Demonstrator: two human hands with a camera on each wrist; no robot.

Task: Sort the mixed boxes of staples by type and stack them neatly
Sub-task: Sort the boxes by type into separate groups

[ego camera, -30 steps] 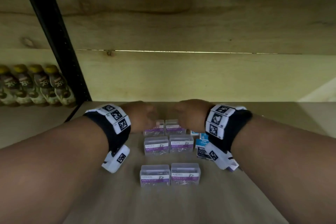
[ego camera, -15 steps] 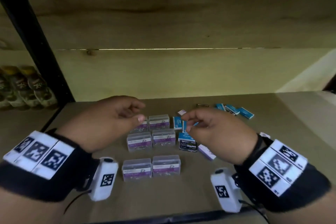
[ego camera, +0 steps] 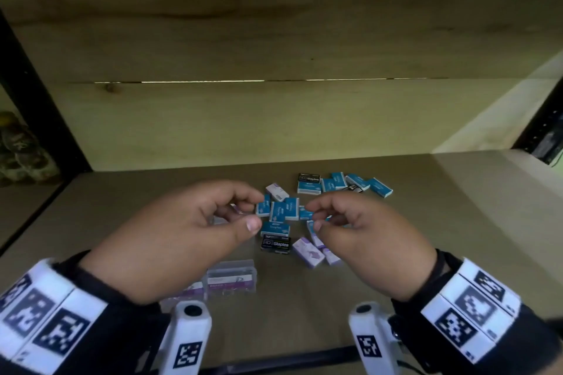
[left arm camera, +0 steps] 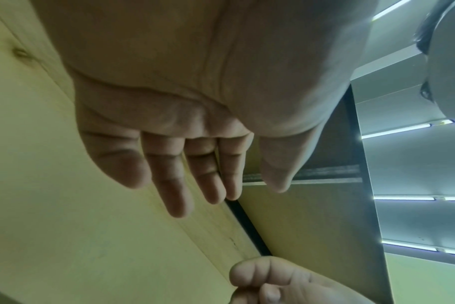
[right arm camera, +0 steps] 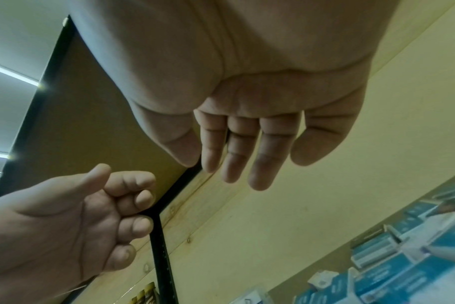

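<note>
Small blue staple boxes (ego camera: 283,210) lie jumbled at the middle of the wooden shelf (ego camera: 122,222); the right wrist view shows them too (right arm camera: 392,273). A black staple box (ego camera: 275,243) and purple-and-white boxes (ego camera: 307,253) lie in front of them. More blue boxes (ego camera: 344,184) and another black box (ego camera: 309,178) sit further back. Clear purple-labelled boxes (ego camera: 231,278) stand in rows, partly hidden under my left hand (ego camera: 254,211). Both hands hover over the boxes, fingers loosely curled, holding nothing. My right hand (ego camera: 313,216) is over the blue boxes. The wrist views show empty palms: left hand (left arm camera: 255,189), right hand (right arm camera: 198,164).
A wooden back panel (ego camera: 274,119) closes the shelf. Black uprights stand at the left (ego camera: 39,100) and right (ego camera: 542,131). Bottles (ego camera: 18,149) fill the neighbouring bay on the left. A black rail (ego camera: 274,362) runs along the front edge.
Both hands have drawn back from the far row of clear boxes toward me and drifted right over the blue boxes. The head view has swung right.
</note>
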